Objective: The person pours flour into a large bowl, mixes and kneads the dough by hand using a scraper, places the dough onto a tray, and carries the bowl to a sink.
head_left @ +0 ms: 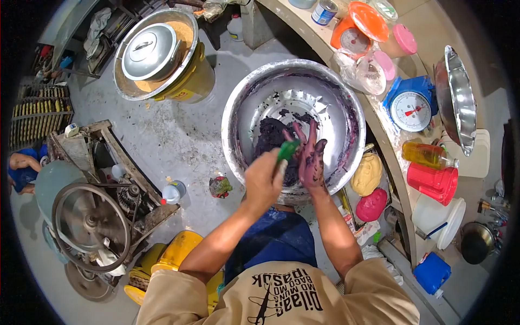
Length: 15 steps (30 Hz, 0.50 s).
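Left grip (262, 176) is clenched around one green scraper (287, 151); the right grip (311, 168) is released, fingers spread and smeared purple, just beside it, and I cannot tell whether they touch. Both are over one metal basin (228, 124), where the main mass of dark purple dough (272, 135) sits toward the left edge, partly covered by the hands; the right side leaves mostly bare room. Just past its right rim lie two lumps, one yellow (366, 173), one pink (371, 205). Farther off, two weighing scales, orange (355, 40) and blue (410, 111), stand near the tabletop's (392, 139) left edge. Open floor (179, 135) separates the basin from one yellow bucket (187, 89).
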Motion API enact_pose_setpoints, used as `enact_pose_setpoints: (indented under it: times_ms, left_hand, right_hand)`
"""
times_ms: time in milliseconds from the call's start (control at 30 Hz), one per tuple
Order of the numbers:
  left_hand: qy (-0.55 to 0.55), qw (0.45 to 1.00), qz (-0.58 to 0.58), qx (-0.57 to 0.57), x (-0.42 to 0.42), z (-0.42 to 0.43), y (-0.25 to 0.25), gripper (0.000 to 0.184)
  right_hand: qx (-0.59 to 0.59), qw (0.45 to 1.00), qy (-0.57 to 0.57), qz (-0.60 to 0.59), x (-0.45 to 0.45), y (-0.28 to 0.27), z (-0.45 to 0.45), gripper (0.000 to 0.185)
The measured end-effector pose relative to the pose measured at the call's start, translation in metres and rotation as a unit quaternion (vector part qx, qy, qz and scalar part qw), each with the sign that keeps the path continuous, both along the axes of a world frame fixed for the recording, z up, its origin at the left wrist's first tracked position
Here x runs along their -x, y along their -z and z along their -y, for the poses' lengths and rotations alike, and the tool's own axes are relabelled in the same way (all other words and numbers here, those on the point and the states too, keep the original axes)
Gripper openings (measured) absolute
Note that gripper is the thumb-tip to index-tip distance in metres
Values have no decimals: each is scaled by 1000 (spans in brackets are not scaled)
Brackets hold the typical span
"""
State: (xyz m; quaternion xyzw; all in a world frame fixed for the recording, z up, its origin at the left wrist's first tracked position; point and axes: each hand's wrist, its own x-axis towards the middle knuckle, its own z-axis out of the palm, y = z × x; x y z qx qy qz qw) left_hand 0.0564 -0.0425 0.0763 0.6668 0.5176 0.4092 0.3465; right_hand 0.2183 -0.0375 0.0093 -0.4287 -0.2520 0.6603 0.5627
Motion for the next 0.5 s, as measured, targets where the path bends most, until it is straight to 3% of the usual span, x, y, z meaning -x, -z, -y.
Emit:
enact_pose_setpoints:
  times_ms: [100,167,233,300,400,467,500]
  left_hand:
    - [35,997,-37,-56,-15,16,4,27]
    - [24,990,-109,-88,-16,13,18,25]
    - [-7,989,-119,-90,-12,-4,32,29]
    - [-47,990,-112,-73,-11,-12,34,30]
    - [-6,994,-40,-104,-3,-16,16,27]
    - [83,982,-7,-168,-3,-6,15,28]
    - [114,976,-11,-186,-4,-1,13,29]
  right_hand:
    - [72,976,32,-201,10,-6,-6,96]
    - [93,968,49,-228,19,-16,-8,96]
    - [91,976,56,-189,24,-10,-6,98]
    - [93,970,19,-225,16,-3,-3,95]
    - [131,966,7,-221,3,-5,-5,82]
    - [147,954,13,-260,1,5,-5,77]
    - [48,951,-45,-301,0,9,-1,71]
